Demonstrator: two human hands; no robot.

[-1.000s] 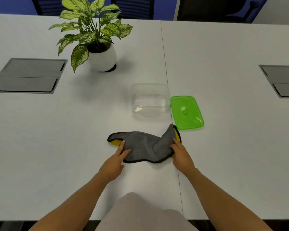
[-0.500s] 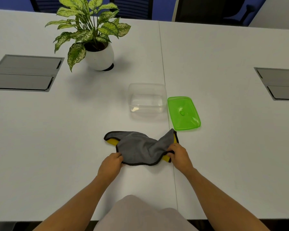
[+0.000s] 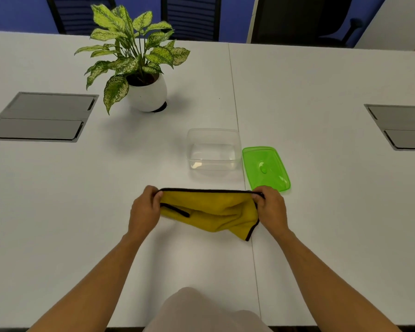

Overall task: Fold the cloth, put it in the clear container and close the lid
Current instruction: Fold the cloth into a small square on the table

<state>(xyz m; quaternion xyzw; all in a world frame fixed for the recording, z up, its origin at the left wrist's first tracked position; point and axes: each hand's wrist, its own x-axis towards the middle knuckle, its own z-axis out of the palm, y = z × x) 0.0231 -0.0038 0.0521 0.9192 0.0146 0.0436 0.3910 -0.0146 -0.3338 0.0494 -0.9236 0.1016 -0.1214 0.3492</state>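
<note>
The cloth (image 3: pixel 211 212) hangs stretched between my two hands above the white table (image 3: pixel 58 212), its yellow side toward me and a black trim along the top edge. My left hand (image 3: pixel 145 209) pinches its upper left corner. My right hand (image 3: pixel 271 209) pinches the upper right corner. The lower part sags and a corner droops at the right. Behind the cloth stands the clear container (image 3: pixel 213 149), open and with nothing in it. The green lid (image 3: pixel 265 167) lies flat on the table just right of the container.
A potted plant (image 3: pixel 139 65) in a white pot stands at the back left. Grey cable hatches (image 3: pixel 41 117) (image 3: pixel 403 127) are set into the table at the left and right. Dark chairs line the far edge.
Both hands took the cloth by its corners and lifted it off the table. It was lying crumpled with the grey side up; now it hangs stretched with the yellow side facing me.
</note>
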